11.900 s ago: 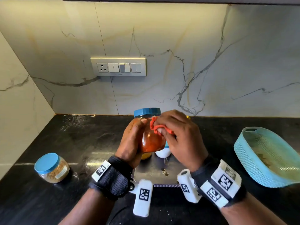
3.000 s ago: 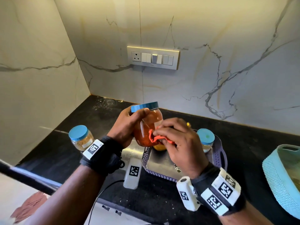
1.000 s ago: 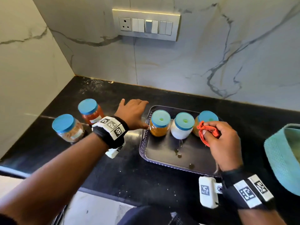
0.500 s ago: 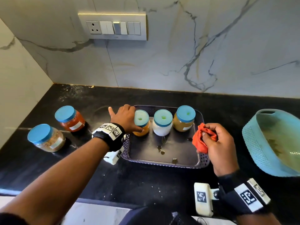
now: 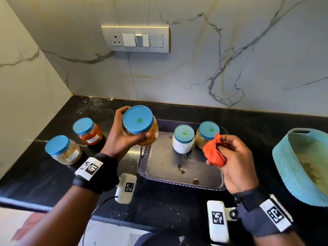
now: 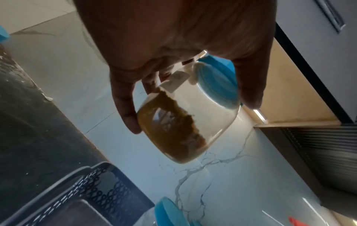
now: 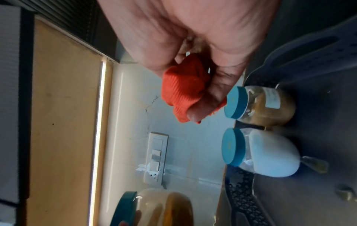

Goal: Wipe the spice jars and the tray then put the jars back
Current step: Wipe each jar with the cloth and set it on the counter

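1. Fingers (image 5: 122,110) of the left hand (image 5: 122,137) curl round a turmeric jar (image 5: 142,128), lifted above the tray's (image 5: 143,162) left edge.
2. Right hand (image 5: 234,160) clutches a bunched orange cloth (image 5: 213,153) over the tray, near two jars (image 5: 183,139) standing inside.

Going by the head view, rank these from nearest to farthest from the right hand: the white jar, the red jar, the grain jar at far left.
1. white jar, in the tray just left of the right hand
2. red jar, on the counter left of the tray
3. grain jar, leftmost on the counter
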`<state>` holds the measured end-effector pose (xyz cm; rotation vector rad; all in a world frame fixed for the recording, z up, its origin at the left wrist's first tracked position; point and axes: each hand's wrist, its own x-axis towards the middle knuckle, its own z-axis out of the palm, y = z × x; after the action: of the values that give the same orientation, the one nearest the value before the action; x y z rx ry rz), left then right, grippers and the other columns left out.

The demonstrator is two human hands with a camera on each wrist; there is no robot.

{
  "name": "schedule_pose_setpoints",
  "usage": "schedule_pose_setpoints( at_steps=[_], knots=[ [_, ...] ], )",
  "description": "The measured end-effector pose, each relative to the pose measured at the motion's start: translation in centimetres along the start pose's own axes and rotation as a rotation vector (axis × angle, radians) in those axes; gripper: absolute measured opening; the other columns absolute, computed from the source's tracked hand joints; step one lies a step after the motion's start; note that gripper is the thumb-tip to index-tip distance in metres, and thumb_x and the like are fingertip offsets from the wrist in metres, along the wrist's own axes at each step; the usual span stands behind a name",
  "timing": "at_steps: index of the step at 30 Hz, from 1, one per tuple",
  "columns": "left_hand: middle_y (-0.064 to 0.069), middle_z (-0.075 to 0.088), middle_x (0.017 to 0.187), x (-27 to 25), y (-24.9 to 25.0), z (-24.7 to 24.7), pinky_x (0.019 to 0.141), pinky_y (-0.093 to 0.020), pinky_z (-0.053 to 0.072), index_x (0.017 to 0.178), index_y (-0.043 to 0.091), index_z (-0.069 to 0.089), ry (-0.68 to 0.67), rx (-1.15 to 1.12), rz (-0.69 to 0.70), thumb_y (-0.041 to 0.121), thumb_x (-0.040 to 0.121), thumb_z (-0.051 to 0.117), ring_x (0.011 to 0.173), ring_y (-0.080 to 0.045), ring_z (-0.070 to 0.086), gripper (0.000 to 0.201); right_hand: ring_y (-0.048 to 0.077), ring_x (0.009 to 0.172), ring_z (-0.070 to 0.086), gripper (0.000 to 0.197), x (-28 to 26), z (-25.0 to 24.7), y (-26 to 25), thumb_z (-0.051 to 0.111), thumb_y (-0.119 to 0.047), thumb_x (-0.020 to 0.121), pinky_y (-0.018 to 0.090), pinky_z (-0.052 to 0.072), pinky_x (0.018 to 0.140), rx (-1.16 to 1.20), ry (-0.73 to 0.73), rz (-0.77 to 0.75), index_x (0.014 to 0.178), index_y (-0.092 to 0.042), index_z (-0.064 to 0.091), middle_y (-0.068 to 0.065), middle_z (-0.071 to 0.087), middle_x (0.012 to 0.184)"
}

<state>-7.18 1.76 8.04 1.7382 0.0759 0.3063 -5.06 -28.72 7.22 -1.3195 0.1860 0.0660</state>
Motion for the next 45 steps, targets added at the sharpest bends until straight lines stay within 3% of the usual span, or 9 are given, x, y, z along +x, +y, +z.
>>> schedule_pose_setpoints(
  at_steps=[4, 7, 11, 14, 18, 25, 31, 39, 45],
  knots=[
    [0.004, 0.062, 0.125, -1.8, 0.0, 1.6, 0.092, -0.013, 0.049, 0.137, 0.019, 0.035, -0.045, -0.037, -0.020, 0.047, 0.050, 0.093, 0.113, 0.005, 0.063, 0.108, 0.032, 0.102, 0.065, 0.034, -0.5, 2.0, -1.3, 0.045, 0.013, 0.093, 0.050, 0.055, 0.086, 0.202, -0.123, 0.026, 0.114, -0.008, 0.062, 0.018, 0.067, 0.110],
    [0.005, 0.064, 0.120, -3.2, 0.2, 3.1, 0.089, -0.012, 0.049, 0.134, 0.017, 0.038, -0.070, -0.063, 0.003, 0.032, 0.058, 0.086, 0.107, 0.007, 0.064, 0.092, 0.024, 0.111, 0.065, 0.056, -1.3, 2.9, -2.5, 0.061, 0.018, 0.075, 0.040, 0.051, 0.101, 0.163, -0.281, -0.073, 0.122, -0.012, 0.060, 0.013, 0.068, 0.117],
    [0.011, 0.069, 0.121, -4.0, 0.5, 3.8, 0.094, -0.021, 0.052, 0.135, 0.024, 0.049, -0.117, 0.019, 0.047, 0.035, 0.060, 0.089, 0.116, -0.005, 0.064, 0.086, 0.015, 0.111, 0.068, 0.051, -2.2, 3.9, -4.2, 0.077, -0.001, 0.075, 0.034, 0.051, 0.099, -0.350, -0.411, -0.390, 0.116, -0.029, 0.065, -0.002, 0.072, 0.116],
    [0.015, 0.067, 0.126, -4.2, 1.2, 3.9, 0.099, -0.031, 0.053, 0.130, 0.040, 0.053, -0.122, 0.185, 0.142, 0.044, 0.061, 0.090, 0.118, -0.011, 0.064, 0.079, 0.011, 0.109, 0.065, 0.037, -3.0, 5.3, -5.5, 0.074, -0.008, 0.083, 0.026, 0.050, 0.096, -0.659, -0.496, -0.694, 0.116, -0.023, 0.068, -0.008, 0.068, 0.114],
    [0.015, 0.066, 0.124, -4.1, 1.5, 4.0, 0.094, -0.030, 0.053, 0.129, 0.042, 0.055, -0.117, 0.266, 0.228, 0.035, 0.062, 0.096, 0.114, -0.012, 0.065, 0.079, 0.016, 0.104, 0.057, 0.035, -3.7, 6.9, -5.5, 0.074, -0.011, 0.080, 0.036, 0.048, 0.090, -1.025, -0.555, -0.952, 0.112, -0.024, 0.068, -0.010, 0.064, 0.111],
    [0.022, 0.058, 0.119, -4.7, 1.1, 4.7, 0.094, -0.026, 0.050, 0.132, 0.018, 0.059, -0.171, 0.448, 0.345, 0.033, 0.058, 0.095, 0.115, -0.009, 0.059, 0.083, 0.020, 0.091, 0.058, 0.033, -3.3, 7.5, -4.0, 0.076, -0.007, 0.078, 0.039, 0.052, 0.079, -1.145, -0.584, -0.931, 0.106, -0.022, 0.069, -0.006, 0.062, 0.105],
    [0.035, 0.054, 0.117, -4.3, 1.7, 4.7, 0.089, -0.019, 0.050, 0.125, 0.030, 0.057, -0.156, 0.457, 0.369, 0.046, 0.061, 0.083, 0.112, -0.003, 0.056, 0.071, 0.016, 0.095, 0.057, 0.032, -4.0, 9.2, -4.9, 0.074, -0.001, 0.079, 0.032, 0.050, 0.081, -1.117, -0.567, -0.960, 0.103, -0.020, 0.068, -0.006, 0.061, 0.107],
    [0.019, 0.060, 0.125, -5.0, 1.5, 5.2, 0.095, -0.019, 0.049, 0.134, 0.024, 0.059, -0.169, 0.517, 0.375, 0.045, 0.058, 0.093, 0.119, -0.005, 0.057, 0.086, 0.025, 0.090, 0.060, 0.031, -2.2, 5.2, -4.4, 0.074, 0.002, 0.074, 0.047, 0.052, 0.079, -1.153, -0.453, -0.897, 0.097, -0.018, 0.069, -0.003, 0.063, 0.102],
    [0.014, 0.063, 0.127, -4.3, 2.8, 4.9, 0.090, -0.020, 0.051, 0.132, 0.028, 0.057, -0.186, 0.549, 0.365, 0.054, 0.061, 0.080, 0.119, -0.004, 0.055, 0.080, 0.022, 0.091, 0.059, 0.024, -4.7, 7.9, -4.7, 0.069, -0.004, 0.078, 0.038, 0.048, 0.081, -1.085, -0.502, -0.947, 0.099, -0.017, 0.068, -0.002, 0.063, 0.105]
  ],
)
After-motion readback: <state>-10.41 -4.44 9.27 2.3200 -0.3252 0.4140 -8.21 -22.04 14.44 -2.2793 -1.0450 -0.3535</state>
